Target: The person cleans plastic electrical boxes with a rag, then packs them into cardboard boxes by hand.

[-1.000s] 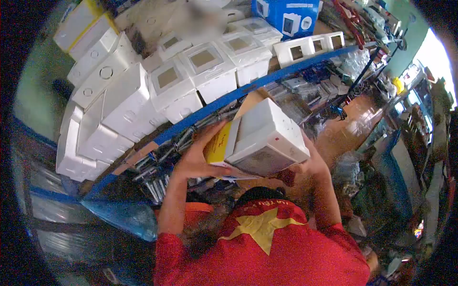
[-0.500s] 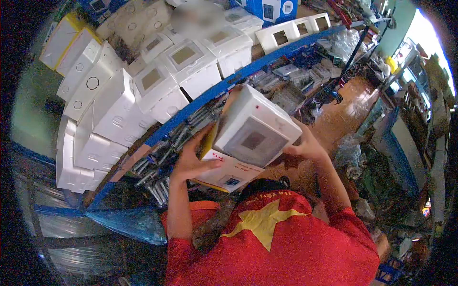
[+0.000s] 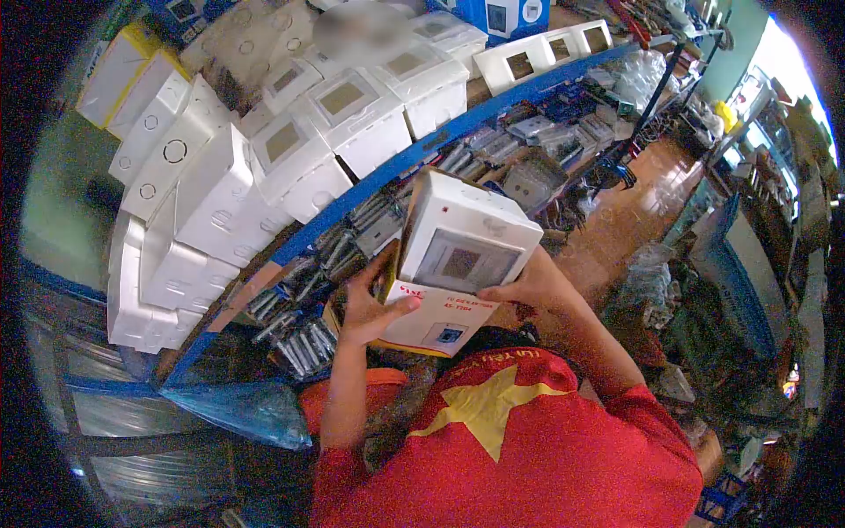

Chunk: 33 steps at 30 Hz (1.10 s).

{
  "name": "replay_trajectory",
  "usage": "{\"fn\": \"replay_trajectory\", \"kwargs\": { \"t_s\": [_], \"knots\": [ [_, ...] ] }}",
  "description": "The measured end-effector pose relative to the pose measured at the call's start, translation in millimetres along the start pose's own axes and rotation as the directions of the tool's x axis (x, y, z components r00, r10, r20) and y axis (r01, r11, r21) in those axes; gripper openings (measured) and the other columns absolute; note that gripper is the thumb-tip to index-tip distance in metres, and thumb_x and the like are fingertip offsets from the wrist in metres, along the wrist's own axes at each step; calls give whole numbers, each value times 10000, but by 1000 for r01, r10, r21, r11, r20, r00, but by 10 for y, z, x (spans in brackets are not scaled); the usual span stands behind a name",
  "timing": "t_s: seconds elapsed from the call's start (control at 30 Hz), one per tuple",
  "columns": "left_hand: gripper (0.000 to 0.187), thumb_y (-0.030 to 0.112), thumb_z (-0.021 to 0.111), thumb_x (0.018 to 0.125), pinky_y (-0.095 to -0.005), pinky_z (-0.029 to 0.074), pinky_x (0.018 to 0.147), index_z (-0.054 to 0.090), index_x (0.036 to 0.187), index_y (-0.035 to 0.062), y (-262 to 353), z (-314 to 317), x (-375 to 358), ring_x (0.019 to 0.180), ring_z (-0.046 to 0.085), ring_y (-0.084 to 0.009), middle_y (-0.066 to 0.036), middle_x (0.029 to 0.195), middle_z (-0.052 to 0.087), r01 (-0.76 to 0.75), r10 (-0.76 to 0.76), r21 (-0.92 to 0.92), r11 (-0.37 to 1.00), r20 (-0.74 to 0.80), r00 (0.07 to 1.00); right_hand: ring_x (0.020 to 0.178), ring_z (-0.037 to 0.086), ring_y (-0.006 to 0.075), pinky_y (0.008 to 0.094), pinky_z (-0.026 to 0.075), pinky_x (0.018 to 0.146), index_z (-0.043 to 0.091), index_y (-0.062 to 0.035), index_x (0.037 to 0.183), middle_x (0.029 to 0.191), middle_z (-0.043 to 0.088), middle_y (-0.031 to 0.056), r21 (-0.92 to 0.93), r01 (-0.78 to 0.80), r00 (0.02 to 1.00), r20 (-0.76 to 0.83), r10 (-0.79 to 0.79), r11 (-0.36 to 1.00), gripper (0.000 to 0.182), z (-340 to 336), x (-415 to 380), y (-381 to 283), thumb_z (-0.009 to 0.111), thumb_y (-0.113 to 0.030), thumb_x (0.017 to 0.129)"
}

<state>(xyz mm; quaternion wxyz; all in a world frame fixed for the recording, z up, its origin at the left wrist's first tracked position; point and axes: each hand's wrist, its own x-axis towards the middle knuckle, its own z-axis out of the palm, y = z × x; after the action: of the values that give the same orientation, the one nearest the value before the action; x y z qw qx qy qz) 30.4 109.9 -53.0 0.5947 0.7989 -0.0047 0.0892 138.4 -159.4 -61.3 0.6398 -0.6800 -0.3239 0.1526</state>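
A white electrical enclosure box (image 3: 475, 216) with a tinted window stands out of the top of its printed carton (image 3: 431, 319), which has red lettering and a small product picture. My left hand (image 3: 374, 308) is wrapped round the carton's left side, its thumb flat on the front face. At the right, my right hand (image 3: 524, 286) grips the enclosure box near its lower right corner, thumb on its front just below the window. The fingers of both hands are mostly hidden behind the two boxes.
A blue-edged shelf (image 3: 370, 198) carries stacked white enclosure boxes (image 3: 352, 110) at the upper left and white frames (image 3: 541, 57) farther right. Below lie small packaged parts (image 3: 308, 348) and an orange-red tub (image 3: 352, 396). Plastic-wrapped goods (image 3: 647, 273) crowd the right side.
The enclosure box has shifted slightly left and turned more upright with the carton. My right hand has moved left and down, its thumb now on the box's front. My left hand keeps its hold.
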Motion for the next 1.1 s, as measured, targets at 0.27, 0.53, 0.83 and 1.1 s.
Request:
{"fn": "replay_trajectory", "kwargs": {
  "t_s": [0.27,0.53,0.83,1.1],
  "knots": [
    [939,284,888,564,-361,404,988,463,1311,-94,124,25,-90,1093,562,-211,-135,1207,589,-34,1,-405,914,-82,997,997,582,244,414,446,896,427,-121,1396,1033,612,144,-43,27,982,-183,-34,999,904,-197,-119,-836,867,-228,614],
    [1024,372,846,625,-343,455,915,322,1417,-12,-80,202,-270,1125,537,-217,-121,1270,521,-145,46,-399,905,-246,968,953,622,219,336,472,866,637,-26,1112,988,670,128,-239,35,940,-322,-114,970,483,-514,-319,-1013,754,-293,727],
    [979,459,722,731,-341,455,865,238,1458,17,264,454,-302,1075,516,-203,-108,1304,448,-152,68,-373,915,-228,971,906,618,196,311,475,837,619,-9,1095,993,665,96,-167,43,491,-855,-166,985,375,-1063,-641,-608,612,-313,876],
    [936,566,753,652,-345,422,913,382,1334,43,145,521,-259,1155,479,-216,-108,1250,456,-221,79,-376,900,-358,930,804,600,165,319,486,726,622,-26,1060,847,623,43,94,377,251,-968,-4,921,321,-2039,-1341,-356,574,-274,862]
  ]
}}
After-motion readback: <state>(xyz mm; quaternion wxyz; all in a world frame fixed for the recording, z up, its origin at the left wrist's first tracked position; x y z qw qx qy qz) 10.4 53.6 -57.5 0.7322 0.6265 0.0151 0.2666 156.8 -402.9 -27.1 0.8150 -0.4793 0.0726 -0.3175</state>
